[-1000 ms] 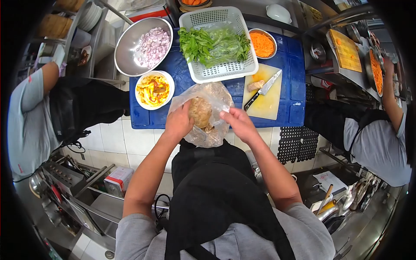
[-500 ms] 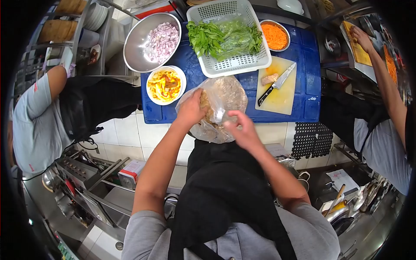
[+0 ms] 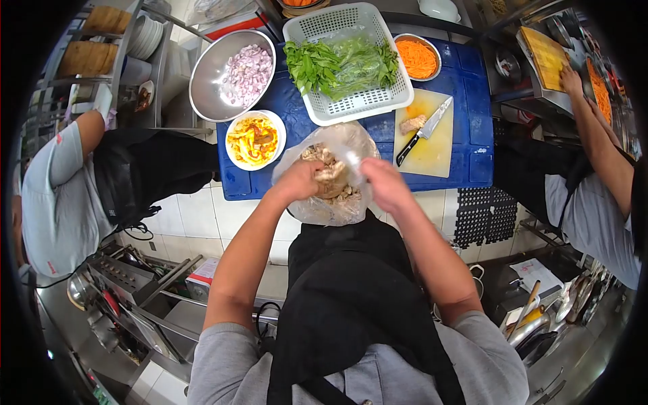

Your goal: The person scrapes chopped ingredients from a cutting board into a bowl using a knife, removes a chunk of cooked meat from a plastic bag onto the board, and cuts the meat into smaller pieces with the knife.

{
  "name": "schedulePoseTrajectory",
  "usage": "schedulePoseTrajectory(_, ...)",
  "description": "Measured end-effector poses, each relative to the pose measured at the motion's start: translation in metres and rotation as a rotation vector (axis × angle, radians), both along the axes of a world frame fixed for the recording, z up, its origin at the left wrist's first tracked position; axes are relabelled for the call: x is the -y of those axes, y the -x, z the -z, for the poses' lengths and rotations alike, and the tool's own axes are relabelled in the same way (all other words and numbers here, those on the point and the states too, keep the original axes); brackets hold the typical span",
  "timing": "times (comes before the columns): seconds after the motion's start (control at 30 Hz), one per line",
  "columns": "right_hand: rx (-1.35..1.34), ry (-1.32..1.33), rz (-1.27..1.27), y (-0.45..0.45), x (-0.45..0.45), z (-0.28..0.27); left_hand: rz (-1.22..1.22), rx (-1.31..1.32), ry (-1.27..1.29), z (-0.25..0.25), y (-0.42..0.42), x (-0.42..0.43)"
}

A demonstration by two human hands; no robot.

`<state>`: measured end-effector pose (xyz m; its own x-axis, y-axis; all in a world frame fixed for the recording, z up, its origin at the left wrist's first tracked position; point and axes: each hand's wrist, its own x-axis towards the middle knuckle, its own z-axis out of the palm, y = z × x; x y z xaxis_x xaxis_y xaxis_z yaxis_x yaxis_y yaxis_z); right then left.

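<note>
A clear plastic bag [image 3: 354, 137] with brown, cooked-looking chunks [image 3: 327, 172] inside hangs over the near edge of the blue table. My left hand [image 3: 302, 181] is closed on the chunks at the bag's opening, its fingertips partly hidden by them. On the bag's right side, my right hand [image 3: 386, 183] pinches the plastic; it is a little blurred. Just right of the bag, a knife [image 3: 424, 130] and a small brown piece [image 3: 412, 123] lie on a cutting board [image 3: 432, 154].
Behind the bag stands a white basket [image 3: 361, 113] of green leaves. Chopped onions fill part of a steel bowl [image 3: 202, 81]; a white bowl [image 3: 233, 156] holds yellow-red food, another shredded carrot [image 3: 417, 59]. Co-workers [image 3: 61, 196] [image 3: 597, 155] stand at both sides.
The bag has opened wider, showing more chunks. My left hand has moved from the bag's side onto the chunks, and my right hand has returned to the plastic. The right co-worker's arm has shifted.
</note>
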<state>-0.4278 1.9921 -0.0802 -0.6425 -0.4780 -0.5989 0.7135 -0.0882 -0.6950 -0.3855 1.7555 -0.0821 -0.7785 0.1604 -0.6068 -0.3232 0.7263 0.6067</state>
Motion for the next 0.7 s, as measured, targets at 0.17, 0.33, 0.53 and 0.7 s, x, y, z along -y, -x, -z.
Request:
schedulePoseTrajectory(0.17,0.026,-0.031,0.161,0.045,-0.032,0.007,0.181,-0.319,0.08,-0.001,-0.043,-0.01)
schedulePoseTrajectory(0.33,0.051,-0.041,0.132,0.055,-0.045,0.024,0.311,-0.516,0.052,-0.026,-0.072,-0.013)
schedulePoseTrajectory(0.53,0.107,-0.065,0.141,0.058,-0.044,0.037,0.344,-0.663,0.021,-0.057,-0.087,-0.019)
schedulePoseTrajectory(0.7,0.152,-0.096,0.158,0.056,-0.045,0.062,0.169,-0.726,-0.036,-0.074,-0.087,-0.022)
